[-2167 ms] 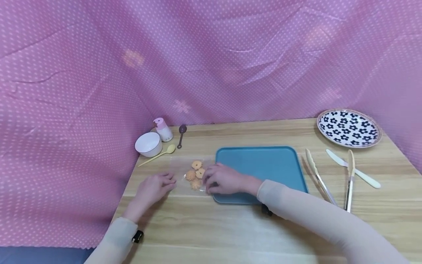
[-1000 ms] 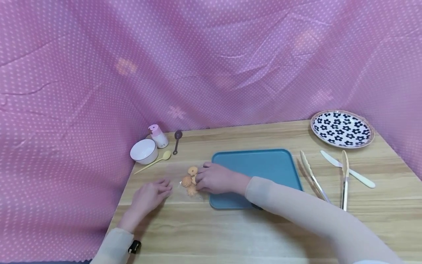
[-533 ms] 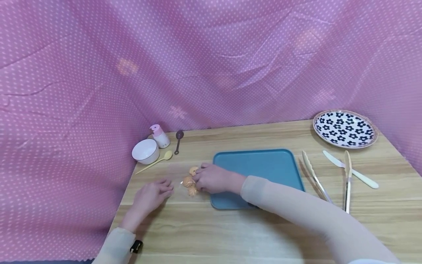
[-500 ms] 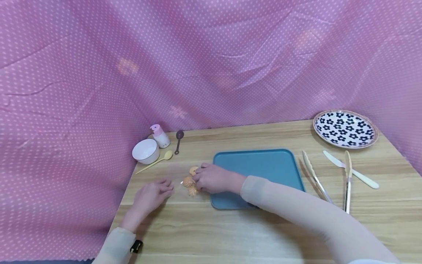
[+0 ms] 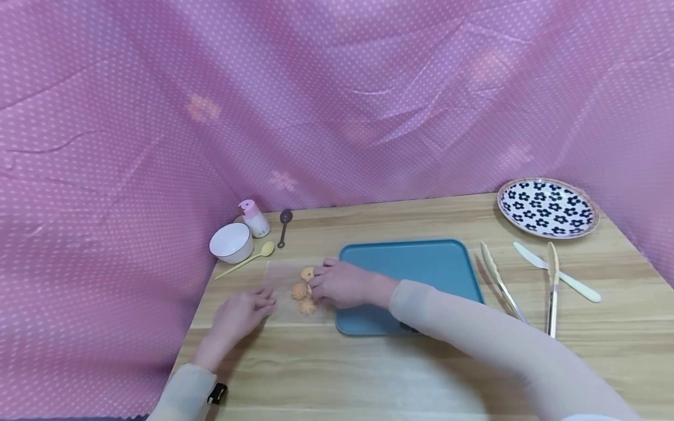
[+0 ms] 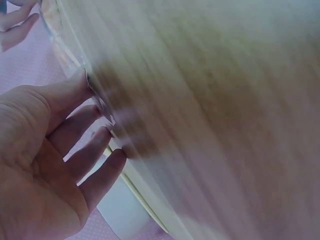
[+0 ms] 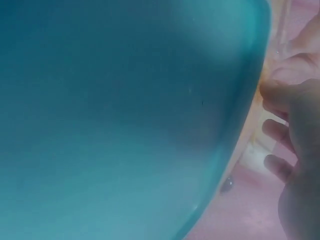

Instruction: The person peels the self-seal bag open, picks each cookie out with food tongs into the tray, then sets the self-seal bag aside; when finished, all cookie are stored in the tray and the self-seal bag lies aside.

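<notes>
Partly hidden cookies (image 5: 299,291), right hand (image 5: 341,285) over one, clear wrapper (image 5: 281,277) faint.

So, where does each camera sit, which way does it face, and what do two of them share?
Head: worn on the head, facing forward and down at the table, tray and cookies; left hand, right hand and sleeves show.
Left wrist: worn there, looking past the left hand at the table; some right-hand fingers show upper left.
Right wrist: worn there, facing mostly the tray; right hand shows at right, part of the left above it.
Shared: head and right wrist both show the tray.
</notes>
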`<state>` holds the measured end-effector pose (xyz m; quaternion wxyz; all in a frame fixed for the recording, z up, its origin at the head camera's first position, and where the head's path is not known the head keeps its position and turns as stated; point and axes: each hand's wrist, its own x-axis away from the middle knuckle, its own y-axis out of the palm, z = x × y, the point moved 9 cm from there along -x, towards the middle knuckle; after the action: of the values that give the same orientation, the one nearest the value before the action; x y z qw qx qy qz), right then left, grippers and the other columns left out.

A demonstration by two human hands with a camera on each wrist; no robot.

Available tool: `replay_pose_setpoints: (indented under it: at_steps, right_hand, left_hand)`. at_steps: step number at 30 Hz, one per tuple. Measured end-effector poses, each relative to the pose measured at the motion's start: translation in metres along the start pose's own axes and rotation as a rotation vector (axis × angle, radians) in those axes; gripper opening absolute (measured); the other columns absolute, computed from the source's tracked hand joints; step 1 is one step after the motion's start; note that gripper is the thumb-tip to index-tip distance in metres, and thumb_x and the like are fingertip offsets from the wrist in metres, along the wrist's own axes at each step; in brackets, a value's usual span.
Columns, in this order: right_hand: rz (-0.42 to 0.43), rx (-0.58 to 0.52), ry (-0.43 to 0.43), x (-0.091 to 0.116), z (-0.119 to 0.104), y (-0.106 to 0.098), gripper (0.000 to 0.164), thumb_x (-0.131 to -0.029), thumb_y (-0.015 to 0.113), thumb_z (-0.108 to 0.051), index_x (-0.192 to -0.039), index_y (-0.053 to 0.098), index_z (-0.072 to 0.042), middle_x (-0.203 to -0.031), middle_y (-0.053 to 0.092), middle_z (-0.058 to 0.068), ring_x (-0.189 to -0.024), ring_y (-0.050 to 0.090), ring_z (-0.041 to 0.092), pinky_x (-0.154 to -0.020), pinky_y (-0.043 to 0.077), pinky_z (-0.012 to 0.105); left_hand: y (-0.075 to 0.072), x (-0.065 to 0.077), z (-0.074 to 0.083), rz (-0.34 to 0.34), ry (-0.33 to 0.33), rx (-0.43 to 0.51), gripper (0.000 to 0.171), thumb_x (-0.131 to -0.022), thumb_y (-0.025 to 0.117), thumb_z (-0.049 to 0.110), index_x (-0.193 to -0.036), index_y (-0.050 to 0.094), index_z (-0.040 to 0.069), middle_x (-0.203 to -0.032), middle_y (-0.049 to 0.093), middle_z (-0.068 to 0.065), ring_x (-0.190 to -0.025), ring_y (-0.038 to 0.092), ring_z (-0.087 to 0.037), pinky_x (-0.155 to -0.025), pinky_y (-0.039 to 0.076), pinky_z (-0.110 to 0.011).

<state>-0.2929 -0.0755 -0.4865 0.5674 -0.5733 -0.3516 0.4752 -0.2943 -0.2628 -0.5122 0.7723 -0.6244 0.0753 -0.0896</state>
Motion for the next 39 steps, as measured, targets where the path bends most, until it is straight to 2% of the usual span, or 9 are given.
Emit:
replay_pose_setpoints:
  at_steps: [4, 8, 15, 21, 24, 32, 39]
  right_hand:
    - [0.006, 0.006, -0.010, 0.004, -0.001, -0.005, 0.009, -0.097, 0.065, -0.023, -0.094, 0.071, -0.029, -0.101, 0.066, -0.018, -0.095, 0.055, 0.008, -0.085, 0.044, 0.029]
    - [-0.008, -0.010, -0.002, 0.011, 0.002, -0.005, 0.013, -0.093, 0.067, -0.018, -0.096, 0.072, -0.030, -0.102, 0.067, -0.018, -0.099, 0.056, 0.008, -0.086, 0.044, 0.029]
    - [0.031, -0.068, 0.052, 0.025, 0.012, -0.011, 0.007, -0.095, 0.070, -0.029, -0.098, 0.076, -0.029, -0.109, 0.071, -0.016, -0.117, 0.060, 0.008, -0.096, 0.046, 0.031]
    - [0.026, -0.140, 0.096, 0.030, 0.019, -0.008, 0.010, -0.094, 0.072, -0.033, -0.103, 0.076, -0.031, -0.105, 0.071, -0.017, -0.106, 0.061, 0.006, -0.097, 0.047, 0.031]
    - [0.023, -0.167, 0.119, 0.031, 0.023, -0.008, 0.014, -0.094, 0.071, -0.033, -0.107, 0.074, -0.030, -0.107, 0.072, -0.016, -0.105, 0.061, 0.006, -0.100, 0.048, 0.033]
    - [0.063, -0.145, 0.132, 0.019, 0.035, -0.014, 0.012, -0.097, 0.068, -0.026, -0.106, 0.075, -0.027, -0.107, 0.074, -0.013, -0.105, 0.063, 0.010, -0.095, 0.050, 0.035]
    - [0.024, -0.175, 0.126, 0.005, 0.041, -0.002, 0.014, -0.095, 0.072, -0.025, -0.106, 0.078, -0.031, -0.111, 0.073, -0.014, -0.110, 0.062, 0.009, -0.097, 0.048, 0.032]
  left_hand:
    - [0.000, -0.001, 0.001, -0.006, 0.003, -0.008, 0.025, -0.093, 0.072, 0.040, -0.116, 0.076, 0.031, -0.141, 0.065, 0.004, -0.129, 0.064, -0.035, -0.097, 0.055, -0.062]
    - [0.000, -0.001, 0.001, -0.018, -0.001, -0.009, 0.026, -0.093, 0.071, 0.041, -0.116, 0.076, 0.031, -0.142, 0.064, 0.003, -0.129, 0.063, -0.037, -0.098, 0.055, -0.063]
    - [0.000, 0.000, -0.001, -0.022, -0.003, -0.015, 0.024, -0.093, 0.072, 0.039, -0.115, 0.076, 0.032, -0.142, 0.065, 0.002, -0.130, 0.063, -0.037, -0.099, 0.054, -0.063]
    - [0.000, -0.001, -0.002, -0.017, -0.009, 0.000, 0.024, -0.093, 0.072, 0.039, -0.115, 0.076, 0.033, -0.143, 0.063, 0.002, -0.130, 0.062, -0.037, -0.095, 0.055, -0.064]
    - [0.000, -0.001, -0.001, -0.017, -0.011, 0.001, 0.024, -0.092, 0.072, 0.040, -0.115, 0.076, 0.033, -0.144, 0.063, 0.002, -0.131, 0.062, -0.036, -0.095, 0.055, -0.064]
    - [-0.001, 0.000, -0.001, -0.015, -0.014, 0.008, 0.023, -0.093, 0.072, 0.040, -0.115, 0.076, 0.035, -0.144, 0.063, 0.002, -0.131, 0.062, -0.036, -0.094, 0.055, -0.066]
    - [-0.001, 0.000, -0.002, -0.021, -0.031, 0.015, 0.024, -0.092, 0.072, 0.042, -0.115, 0.076, 0.035, -0.144, 0.062, 0.003, -0.131, 0.062, -0.036, -0.093, 0.055, -0.066]
